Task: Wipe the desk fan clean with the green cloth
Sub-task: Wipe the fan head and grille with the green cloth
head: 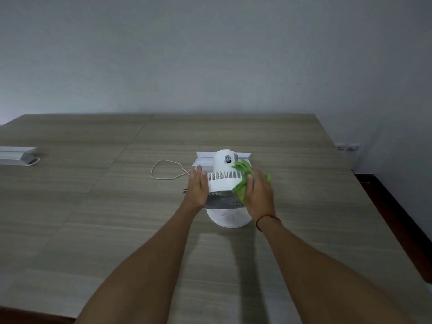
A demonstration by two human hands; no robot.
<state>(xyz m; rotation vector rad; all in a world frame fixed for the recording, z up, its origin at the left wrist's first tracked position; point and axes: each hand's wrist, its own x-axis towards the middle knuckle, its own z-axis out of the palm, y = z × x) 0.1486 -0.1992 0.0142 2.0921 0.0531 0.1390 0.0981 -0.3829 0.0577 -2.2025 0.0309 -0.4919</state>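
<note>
A small white desk fan (223, 181) stands in the middle of the wooden table (93, 206), its motor housing with a grey knob pointing away from me and its round base toward me. My left hand (197, 189) lies flat against the fan's left side, fingers together. My right hand (258, 190) presses the crumpled green cloth (240, 181) against the fan's right side. The cloth covers part of the grille and rear vents. The fan's cream cord (163, 170) loops on the table to the left.
A white rectangular tray or bracket (243, 156) lies just behind the fan. Another white metal piece (17, 155) sits at the table's far left edge. The table's right edge drops to a dark floor (397, 211). A grey wall rises behind, with a socket (348, 146) at right.
</note>
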